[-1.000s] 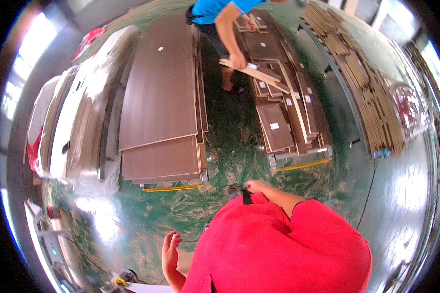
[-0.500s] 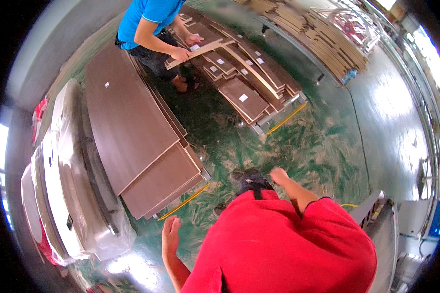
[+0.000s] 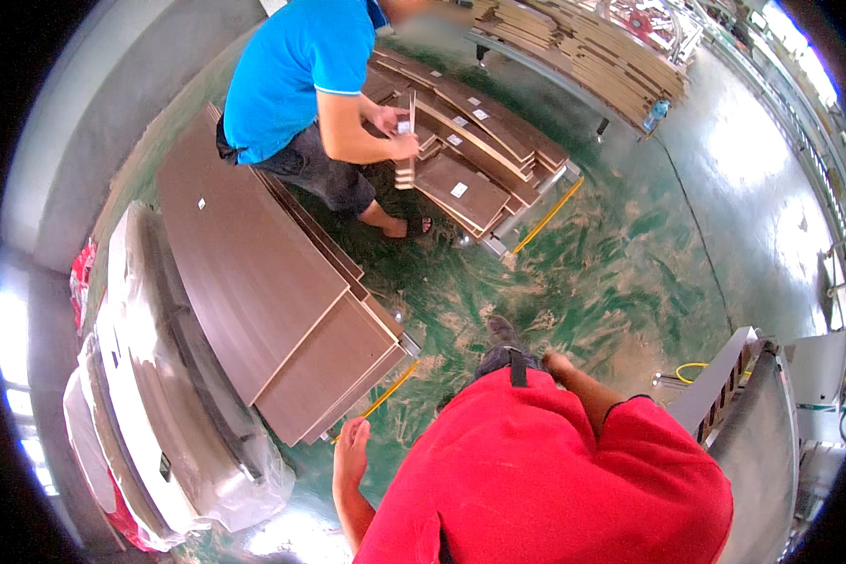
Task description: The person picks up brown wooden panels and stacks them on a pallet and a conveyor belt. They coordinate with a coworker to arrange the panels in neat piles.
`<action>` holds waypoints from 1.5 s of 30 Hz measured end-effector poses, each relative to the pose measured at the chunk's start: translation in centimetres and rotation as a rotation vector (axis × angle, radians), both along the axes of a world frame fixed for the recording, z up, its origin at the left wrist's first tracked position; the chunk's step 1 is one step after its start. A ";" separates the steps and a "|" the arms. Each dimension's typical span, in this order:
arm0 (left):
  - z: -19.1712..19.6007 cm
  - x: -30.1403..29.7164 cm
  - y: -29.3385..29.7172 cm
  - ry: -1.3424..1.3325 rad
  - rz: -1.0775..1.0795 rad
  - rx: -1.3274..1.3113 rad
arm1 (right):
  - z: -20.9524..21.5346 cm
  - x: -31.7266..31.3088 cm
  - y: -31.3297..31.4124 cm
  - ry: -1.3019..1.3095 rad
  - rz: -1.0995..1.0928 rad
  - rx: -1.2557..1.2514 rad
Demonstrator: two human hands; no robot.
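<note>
Underfoot, a pale-streaked green floor [image 3: 465,291] runs between stacked brown panels [image 3: 249,263].

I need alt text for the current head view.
The left hand and right hand of someone in a red shirt hang above a streaked green floor; ahead, a blue-shirted co-worker holds narrow boards beside stacked brown panels.

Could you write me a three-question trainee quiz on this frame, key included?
1. True or false: the person's left hand is gripping a panel.
2. The co-worker's hands hold: A, a blue bottle; B, small pieces of board; C, a red cloth.
3. Fill in: in the picture, the plastic-wrapped stack lies to the ____ of the brown panel stack.

Key: 1, false, no panel is in it; 2, B; 3, left.
</note>
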State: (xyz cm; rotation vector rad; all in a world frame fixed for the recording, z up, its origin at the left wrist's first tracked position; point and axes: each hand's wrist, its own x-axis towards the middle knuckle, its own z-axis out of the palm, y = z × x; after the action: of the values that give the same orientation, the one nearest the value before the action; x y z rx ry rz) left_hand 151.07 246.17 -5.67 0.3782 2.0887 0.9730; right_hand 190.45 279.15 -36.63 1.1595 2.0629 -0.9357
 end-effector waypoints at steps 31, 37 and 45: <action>-0.1 12.3 24.3 -0.098 0.033 -0.100 | -2.7 0.9 28.4 0.281 -0.268 0.135; -0.2 12.0 24.9 -0.062 0.032 -0.120 | -3.9 -1.3 27.3 0.228 -0.412 -0.030; 2.0 12.3 26.2 0.027 -0.070 -0.212 | -3.8 -1.1 28.7 0.250 0.043 0.231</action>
State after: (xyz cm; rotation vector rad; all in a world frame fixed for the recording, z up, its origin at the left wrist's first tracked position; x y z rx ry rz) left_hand 163.38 272.34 -3.68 0.3534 2.1630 0.7012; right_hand 189.36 307.81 -40.38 1.1565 2.4396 -0.8764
